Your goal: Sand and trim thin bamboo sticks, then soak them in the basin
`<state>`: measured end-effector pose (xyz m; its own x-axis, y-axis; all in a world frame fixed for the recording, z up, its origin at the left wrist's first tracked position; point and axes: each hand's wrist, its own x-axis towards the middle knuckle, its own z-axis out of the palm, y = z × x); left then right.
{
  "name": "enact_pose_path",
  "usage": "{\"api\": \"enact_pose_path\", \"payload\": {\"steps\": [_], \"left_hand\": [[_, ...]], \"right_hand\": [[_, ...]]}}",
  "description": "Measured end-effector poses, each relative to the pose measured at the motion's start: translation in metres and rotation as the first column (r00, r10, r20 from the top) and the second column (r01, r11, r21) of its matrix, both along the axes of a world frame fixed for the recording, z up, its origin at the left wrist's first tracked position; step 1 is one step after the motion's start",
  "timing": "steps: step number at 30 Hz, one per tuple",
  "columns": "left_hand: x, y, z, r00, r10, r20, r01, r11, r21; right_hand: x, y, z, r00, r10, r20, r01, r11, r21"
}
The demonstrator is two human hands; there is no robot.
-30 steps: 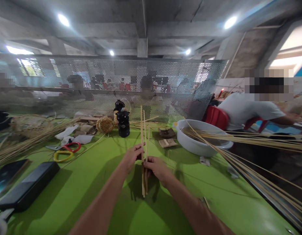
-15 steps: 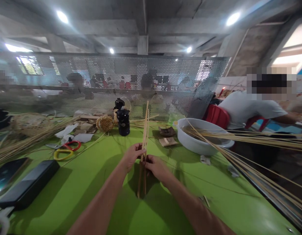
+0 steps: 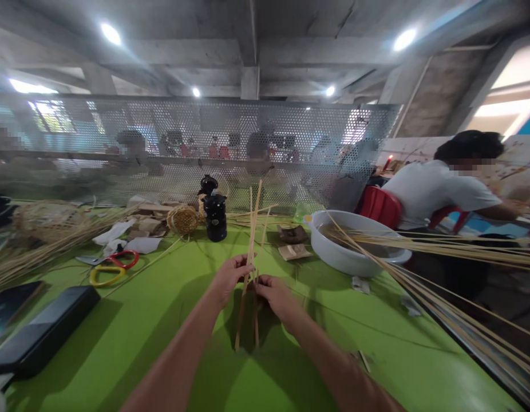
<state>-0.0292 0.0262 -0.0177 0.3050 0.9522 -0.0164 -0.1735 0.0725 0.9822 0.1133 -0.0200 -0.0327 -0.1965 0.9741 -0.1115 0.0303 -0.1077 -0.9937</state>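
Observation:
Just in front of me, my left hand [image 3: 230, 280] pinches pale bamboo-like strips [image 3: 253, 229] between thumb and fingers. Their long ends point away toward the mesh screen, and the lower end slants down to the left. Close beside it, my right hand [image 3: 271, 290] is closed on another thin strip [image 3: 256, 326], whose lower end hangs over the table. The upper ends stand apart in a narrow fan. Exactly how many strips each hand grips is hidden by the fingers. Under both hands lies the green tabletop [image 3: 170, 320].
Left are scissors [image 3: 114, 266], a black case [image 3: 44, 329], a phone [image 3: 11, 309] and a strip bundle [image 3: 42, 246]. Beyond stand a black jar [image 3: 216, 218] and a woven ball [image 3: 182, 220]. Right, a water basin [image 3: 351, 254] supports long strips [image 3: 454, 243]; a person [image 3: 436, 189] sits behind.
The strips have spread from a nearly parallel bunch into separate slanting pieces, their upper and lower ends further apart. Both hands stay close together in almost the same place.

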Motion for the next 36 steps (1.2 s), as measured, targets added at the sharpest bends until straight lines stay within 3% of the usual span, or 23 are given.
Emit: {"api": "enact_pose_path", "payload": {"steps": [6,10,15,18,20,22,23,25,28,36], "left_hand": [[-0.002,0.003,-0.002,0.996,0.068,-0.053,-0.066,0.997,0.034],[-0.007,0.009,-0.006,0.959,0.234,-0.158,-0.22,0.97,0.098],[-0.018,0.02,-0.014,0.835,0.449,-0.318,-0.414,0.893,0.175],[-0.022,0.023,-0.015,0.683,0.624,-0.379,-0.537,0.781,0.32],[-0.02,0.02,-0.011,0.655,0.665,-0.359,-0.528,0.742,0.412],[-0.015,0.013,-0.004,0.766,0.546,-0.339,-0.42,0.825,0.379],[-0.012,0.009,0.0,0.845,0.415,-0.337,-0.316,0.896,0.311],[-0.004,0.001,0.005,0.925,0.203,-0.322,-0.144,0.97,0.197],[0.004,-0.007,0.008,0.972,0.048,-0.229,-0.02,0.992,0.124],[0.004,-0.01,0.012,0.993,0.006,-0.122,0.0,0.999,0.052]], "right_hand": [[0.002,0.0,0.005,0.997,-0.077,0.006,0.077,0.997,0.028],[0.002,-0.002,0.011,0.995,-0.095,-0.005,0.095,0.995,-0.004],[0.002,-0.002,0.012,0.989,-0.103,-0.108,0.1,0.994,-0.033],[0.002,0.0,0.01,0.982,-0.092,-0.164,0.086,0.995,-0.043],[0.002,0.0,0.009,0.981,-0.087,-0.176,0.08,0.996,-0.044],[0.002,-0.001,0.009,0.977,-0.078,-0.201,0.071,0.996,-0.045],[0.002,-0.002,0.01,0.972,-0.072,-0.223,0.064,0.997,-0.045],[0.002,-0.003,0.012,0.957,-0.066,-0.284,0.051,0.997,-0.059],[0.002,-0.006,0.015,0.926,-0.094,-0.365,0.054,0.992,-0.118],[0.003,-0.003,0.01,0.938,-0.115,-0.328,0.073,0.988,-0.139]]}}
